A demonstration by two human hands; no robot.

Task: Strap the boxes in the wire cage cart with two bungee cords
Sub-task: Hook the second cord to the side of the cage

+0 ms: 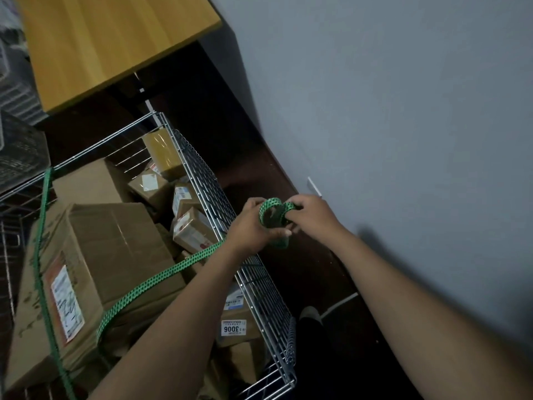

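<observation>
A wire cage cart (pixel 253 287) holds several cardboard boxes, the biggest box (pixel 109 255) at the left with a white label. One green bungee cord (pixel 43 255) runs from the cart's far left rail down over the big box. A second green cord (pixel 155 280) crosses the big box diagonally and rises over the right wire wall. Its end is looped into coils (pixel 272 216) outside that wall. My left hand (pixel 253 226) and my right hand (pixel 310 213) both grip these coils, close together, just beyond the cart's right side.
A yellow wooden tabletop (pixel 109 41) stands beyond the cart. A grey wall (pixel 403 125) runs along the right, with a dark floor strip (pixel 311 272) between it and the cart. A dark plastic crate (pixel 20 151) sits at the left. A foot (pixel 310 313) shows by the cart.
</observation>
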